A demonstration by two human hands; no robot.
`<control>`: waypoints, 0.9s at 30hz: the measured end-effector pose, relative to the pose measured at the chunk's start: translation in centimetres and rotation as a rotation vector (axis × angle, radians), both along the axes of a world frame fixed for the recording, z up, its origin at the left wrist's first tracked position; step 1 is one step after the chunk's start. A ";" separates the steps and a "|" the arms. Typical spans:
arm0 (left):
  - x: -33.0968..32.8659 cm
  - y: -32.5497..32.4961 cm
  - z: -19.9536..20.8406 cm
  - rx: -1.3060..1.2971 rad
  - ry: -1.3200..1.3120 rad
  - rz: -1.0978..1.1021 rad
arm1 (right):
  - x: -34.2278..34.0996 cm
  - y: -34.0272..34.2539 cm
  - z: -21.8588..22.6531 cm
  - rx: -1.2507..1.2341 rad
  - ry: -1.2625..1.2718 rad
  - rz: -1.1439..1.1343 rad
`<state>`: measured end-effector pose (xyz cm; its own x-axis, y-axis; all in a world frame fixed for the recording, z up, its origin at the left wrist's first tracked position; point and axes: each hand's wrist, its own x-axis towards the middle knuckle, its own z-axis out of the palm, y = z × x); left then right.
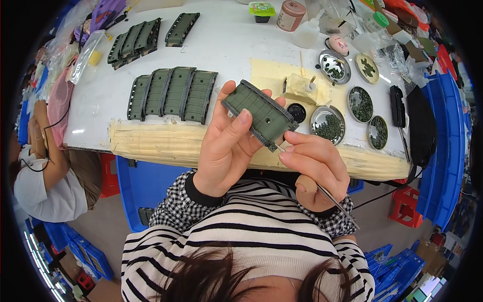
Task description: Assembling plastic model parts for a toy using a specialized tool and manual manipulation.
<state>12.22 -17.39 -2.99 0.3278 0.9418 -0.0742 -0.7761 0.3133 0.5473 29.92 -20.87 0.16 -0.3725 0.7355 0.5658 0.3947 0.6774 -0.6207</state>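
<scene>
Above the table's front edge, my left hand (224, 138) holds a dark green curved plastic panel (261, 115) tilted, its thumb on the face and its fingers behind. The panel has toothed long edges, ribs and a small round hole. My right hand (319, 163) is closed around a slim pointed metal tool (329, 197). The tool's tip is at the panel's lower corner; whether it touches cannot be made out. A tan cover sits on one right finger. Similar green panels (171, 95) lie side by side to the left, with a stack (135, 43) and a single panel (182, 29) farther back.
Metal dishes (328, 126) of small green pieces stand at right, near a tape-covered block (302, 89) and a small black cup (297, 112). Jars and a squeeze bottle (306, 34) are behind. Yellowish tape covers the table edge (201, 146). Another person (48, 171) sits at left.
</scene>
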 end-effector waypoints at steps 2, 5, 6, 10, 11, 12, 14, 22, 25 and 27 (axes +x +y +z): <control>0.0 0.0 -0.1 0.008 -0.004 -0.005 | 0.0 0.0 0.0 0.000 -0.002 -0.001; -0.1 0.0 -0.1 0.011 -0.007 -0.007 | 0.1 0.1 0.0 -0.001 -0.002 0.019; -0.1 0.0 -0.1 0.011 -0.008 -0.009 | 0.2 0.1 0.0 -0.011 0.025 0.020; 0.0 0.3 -0.2 -0.009 -0.067 -0.037 | 0.2 -0.1 -1.1 -0.035 0.250 0.044; 0.0 0.3 -0.3 -0.027 -0.093 -0.034 | 0.2 -0.2 -1.3 -0.028 0.299 0.018; -0.1 0.4 -0.4 -0.039 -0.115 -0.024 | 0.1 -0.2 -1.5 -0.017 0.351 -0.001; -0.7 0.7 -1.2 -0.193 -0.296 -0.026 | 0.1 -0.4 -1.8 0.006 0.434 -0.067; -1.2 3.3 0.4 -0.462 -0.454 -0.056 | -0.3 -0.1 -2.4 0.097 0.446 -0.215; -0.9 3.5 0.5 -0.487 -0.482 -0.038 | -0.5 -0.1 -2.5 0.101 0.422 -0.209; -0.8 3.7 0.1 -0.485 -0.496 -0.031 | -0.5 -0.1 -2.4 0.101 0.397 -0.211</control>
